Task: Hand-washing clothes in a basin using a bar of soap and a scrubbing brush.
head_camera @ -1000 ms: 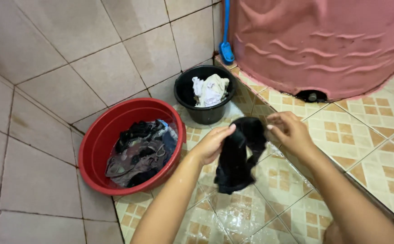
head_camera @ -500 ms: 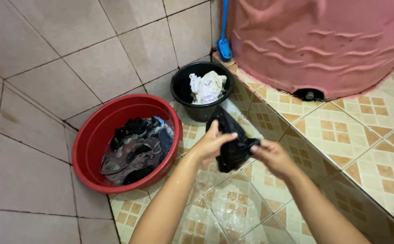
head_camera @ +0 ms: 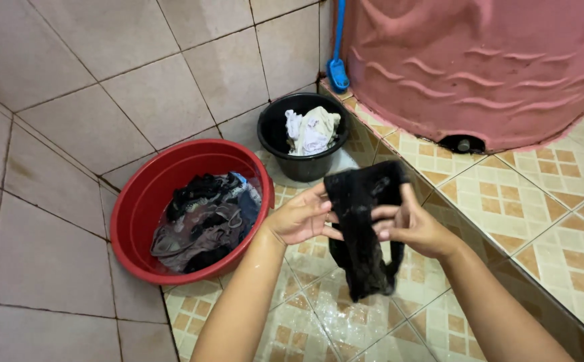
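Nearest to us, both hands have come together on a wet black garment (head_camera: 361,228), which now hangs in front of us over the damp patterned floor tiles (head_camera: 305,322). A moment ago it was bunched between the hands; now it is drawn out longer, its lower end dangling free. Our left hand (head_camera: 300,218) pinches its left edge between thumb and fingers, and our right hand (head_camera: 409,224) curls around its right edge, fingers pressed into the cloth. We judge it is being opened out to rub or check.

Farther left sits the red basin (head_camera: 138,214) with dark clothes soaking in water. Beyond it stands a black bucket (head_camera: 275,144) holding white cloth, and far right a pink water tank (head_camera: 480,67) with a blue brush (head_camera: 337,67) beside it.
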